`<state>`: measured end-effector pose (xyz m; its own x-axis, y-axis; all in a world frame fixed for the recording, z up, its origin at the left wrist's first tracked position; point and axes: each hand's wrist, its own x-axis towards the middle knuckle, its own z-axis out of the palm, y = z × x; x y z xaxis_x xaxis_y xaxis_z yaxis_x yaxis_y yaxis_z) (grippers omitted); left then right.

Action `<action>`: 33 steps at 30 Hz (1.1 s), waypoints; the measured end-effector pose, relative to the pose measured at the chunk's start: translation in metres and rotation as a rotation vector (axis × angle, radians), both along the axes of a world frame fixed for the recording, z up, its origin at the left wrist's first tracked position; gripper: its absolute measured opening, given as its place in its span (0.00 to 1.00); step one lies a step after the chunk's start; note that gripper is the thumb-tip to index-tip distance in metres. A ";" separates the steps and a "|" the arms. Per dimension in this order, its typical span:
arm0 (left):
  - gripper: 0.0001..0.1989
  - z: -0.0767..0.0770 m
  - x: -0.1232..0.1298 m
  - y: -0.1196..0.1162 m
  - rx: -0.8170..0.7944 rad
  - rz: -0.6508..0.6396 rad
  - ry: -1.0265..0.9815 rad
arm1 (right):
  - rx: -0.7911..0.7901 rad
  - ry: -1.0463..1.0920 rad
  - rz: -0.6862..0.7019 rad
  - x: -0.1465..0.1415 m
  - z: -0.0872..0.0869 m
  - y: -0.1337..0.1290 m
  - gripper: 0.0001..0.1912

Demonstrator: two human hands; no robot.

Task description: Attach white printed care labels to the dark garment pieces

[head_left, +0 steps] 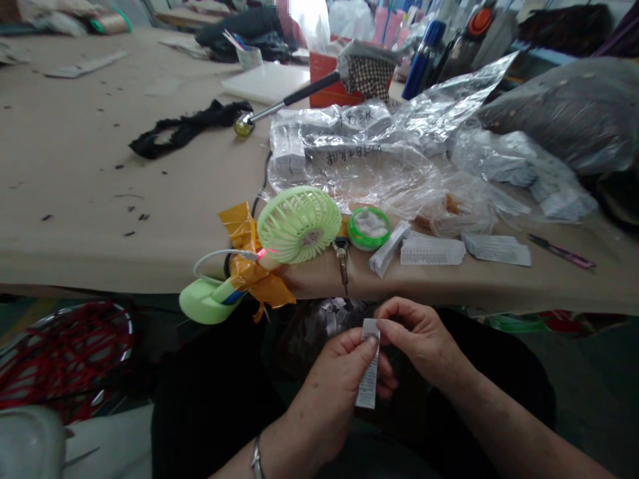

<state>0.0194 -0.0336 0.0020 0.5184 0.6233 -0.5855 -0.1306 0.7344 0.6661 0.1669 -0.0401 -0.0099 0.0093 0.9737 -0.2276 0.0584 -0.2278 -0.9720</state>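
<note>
Head view, one pair of bare hands at work over the lap, just below the edge of a beige covered table (74, 226).

Item: one narrow white strip with fine print (367, 394), paper or cloth, I cannot tell; it stands nearly upright between the hands.

Left hand (332, 379): thumb pressed on the strip's upper part, fingers curled behind, gripping it.

Right hand (424, 339): thumb and forefinger drawn together at the strip's top right corner; whether they pinch it, I cannot tell.

Nearby: a flat stack of white printed slips (432, 251); a slim dark tool with a pointed metal tip (343, 263).

Handling note, my judgement: firm left thumb, light right fingertips, one layer at a time, edges square, knuckles clear of that point.
</note>
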 end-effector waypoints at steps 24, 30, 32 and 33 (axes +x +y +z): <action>0.08 -0.001 -0.025 0.035 0.938 0.154 0.572 | 0.379 -0.402 0.033 -0.025 0.017 0.035 0.05; 0.08 -0.003 -0.026 0.038 0.956 0.151 0.584 | 0.364 -0.408 0.027 -0.024 0.014 0.036 0.05; 0.08 -0.003 -0.026 0.039 0.943 0.148 0.585 | 0.355 -0.401 0.028 -0.024 0.013 0.036 0.05; 0.08 -0.003 -0.027 0.039 0.937 0.147 0.582 | 0.355 -0.397 0.028 -0.024 0.012 0.036 0.05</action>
